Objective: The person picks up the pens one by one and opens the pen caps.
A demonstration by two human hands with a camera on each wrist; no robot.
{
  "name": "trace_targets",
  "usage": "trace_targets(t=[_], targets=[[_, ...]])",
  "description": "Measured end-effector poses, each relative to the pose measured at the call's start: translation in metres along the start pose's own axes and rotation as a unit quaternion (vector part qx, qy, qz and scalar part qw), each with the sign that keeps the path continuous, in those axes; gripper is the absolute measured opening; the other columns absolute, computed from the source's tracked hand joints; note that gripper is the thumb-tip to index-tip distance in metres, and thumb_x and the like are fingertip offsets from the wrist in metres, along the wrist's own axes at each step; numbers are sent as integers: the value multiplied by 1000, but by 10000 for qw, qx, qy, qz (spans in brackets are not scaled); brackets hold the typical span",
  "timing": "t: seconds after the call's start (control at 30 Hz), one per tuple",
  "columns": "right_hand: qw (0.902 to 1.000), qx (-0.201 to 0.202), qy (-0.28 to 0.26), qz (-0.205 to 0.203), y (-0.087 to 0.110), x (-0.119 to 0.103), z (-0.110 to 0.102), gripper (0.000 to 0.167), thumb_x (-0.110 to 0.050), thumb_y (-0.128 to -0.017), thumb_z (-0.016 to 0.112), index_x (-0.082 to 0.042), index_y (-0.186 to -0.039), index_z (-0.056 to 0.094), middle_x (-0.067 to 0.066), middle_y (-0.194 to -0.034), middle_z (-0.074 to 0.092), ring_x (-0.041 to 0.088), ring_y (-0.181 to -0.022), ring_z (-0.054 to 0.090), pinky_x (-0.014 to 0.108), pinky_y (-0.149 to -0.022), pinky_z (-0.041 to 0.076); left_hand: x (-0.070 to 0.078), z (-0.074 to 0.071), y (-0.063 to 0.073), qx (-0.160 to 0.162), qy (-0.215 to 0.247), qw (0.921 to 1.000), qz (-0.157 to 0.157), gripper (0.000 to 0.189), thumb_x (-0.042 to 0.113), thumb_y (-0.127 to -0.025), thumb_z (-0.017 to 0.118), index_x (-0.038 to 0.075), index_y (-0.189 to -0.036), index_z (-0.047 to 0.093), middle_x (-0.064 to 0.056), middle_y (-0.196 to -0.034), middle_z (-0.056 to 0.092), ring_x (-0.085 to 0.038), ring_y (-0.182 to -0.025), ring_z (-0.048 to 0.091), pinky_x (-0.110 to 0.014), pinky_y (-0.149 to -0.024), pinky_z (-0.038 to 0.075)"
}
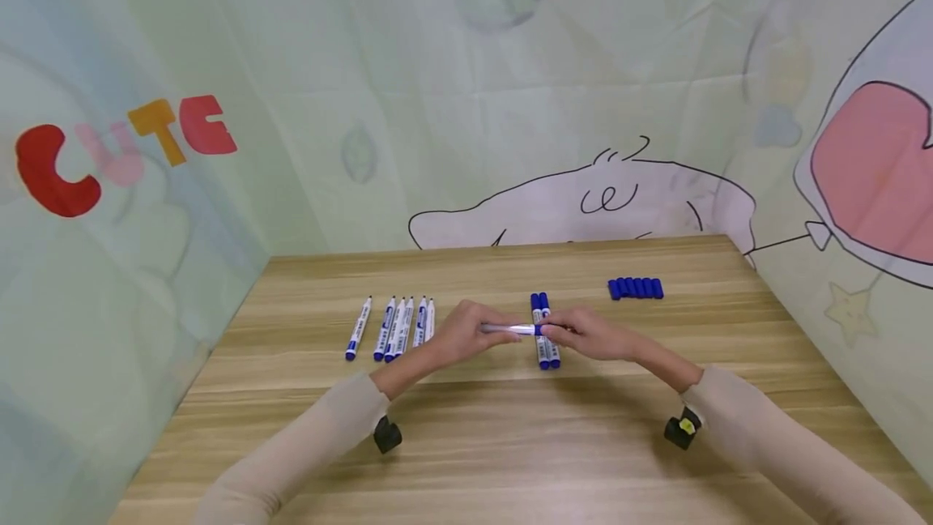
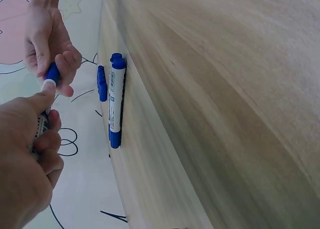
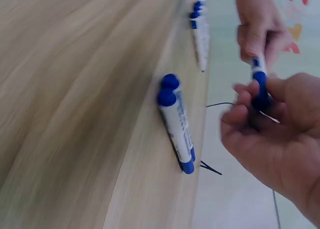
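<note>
Over the middle of the table, my left hand (image 1: 459, 334) grips the white barrel of a marker (image 1: 519, 330). At the marker's right end, my right hand (image 1: 596, 334) pinches its blue cap (image 3: 259, 81) between thumb and fingers. The cap sits on the barrel's end in both wrist views. Below the hands lie two capped markers (image 1: 543, 351) side by side, partly covered by the held one in the head view. Left of my left hand lies a row of several uncapped markers (image 1: 399, 329), tips pointing away; the hand and forearm overlap the nearest ones.
Several loose blue caps (image 1: 636, 288) stand in a tight row at the back right of the wooden table (image 1: 539, 444). A printed cloth (image 1: 350, 63) hangs behind and along the sides of the table.
</note>
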State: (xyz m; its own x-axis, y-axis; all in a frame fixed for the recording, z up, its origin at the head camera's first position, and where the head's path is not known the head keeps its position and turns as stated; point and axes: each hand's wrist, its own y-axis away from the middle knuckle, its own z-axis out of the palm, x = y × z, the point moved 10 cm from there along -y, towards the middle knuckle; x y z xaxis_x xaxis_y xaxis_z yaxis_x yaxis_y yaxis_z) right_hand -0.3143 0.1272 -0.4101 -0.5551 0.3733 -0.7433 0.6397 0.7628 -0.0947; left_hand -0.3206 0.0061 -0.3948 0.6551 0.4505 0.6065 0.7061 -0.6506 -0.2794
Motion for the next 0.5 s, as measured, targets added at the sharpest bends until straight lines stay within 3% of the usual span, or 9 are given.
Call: trace_targets(t=[0.13,0.23,0.3,0.37,0.5], targets=[[9970,-616,-396,235,-4,4,8,27,-9,-109,45,9,-107,66,-4,-68,44,1,-58,37,18,-56,32,8,-3,2,124,-671,9968,417,30,23,-90,78,11,-118,77,-7,-101,80,1,-61,52,-13,-53,39],[9961,-823,-273,146,-9,5,12,27,-9,-109,45,9,-108,66,4,-72,49,1,-62,38,18,-59,34,9,-3,4,134,-931,9946,443,30,26,-92,77,14,-119,76,-4,-95,80,2,-58,47,-13,-52,36],[9971,-758,-81,-61,-11,5,11,27,-10,-109,46,8,-107,66,10,-75,51,1,-64,39,19,-61,36,8,-4,4,105,-1005,9941,383,30,28,-94,74,15,-121,76,-3,-92,80,2,-57,45,-13,-52,35],[9983,-457,232,-271,-9,6,4,25,-11,-109,47,6,-104,65,15,-77,54,1,-67,40,20,-62,38,3,-8,5,110,-836,9963,139,30,29,-95,73,13,-121,76,-4,-94,80,0,-57,46,-14,-52,36],[9960,273,794,-306,8,16,-18,17,-6,-105,53,4,-102,67,14,-80,61,1,-71,44,21,-64,41,-20,-25,11,376,-231,9964,-720,30,26,-94,75,9,-118,77,-10,-105,80,-3,-58,48,-18,-51,37]])
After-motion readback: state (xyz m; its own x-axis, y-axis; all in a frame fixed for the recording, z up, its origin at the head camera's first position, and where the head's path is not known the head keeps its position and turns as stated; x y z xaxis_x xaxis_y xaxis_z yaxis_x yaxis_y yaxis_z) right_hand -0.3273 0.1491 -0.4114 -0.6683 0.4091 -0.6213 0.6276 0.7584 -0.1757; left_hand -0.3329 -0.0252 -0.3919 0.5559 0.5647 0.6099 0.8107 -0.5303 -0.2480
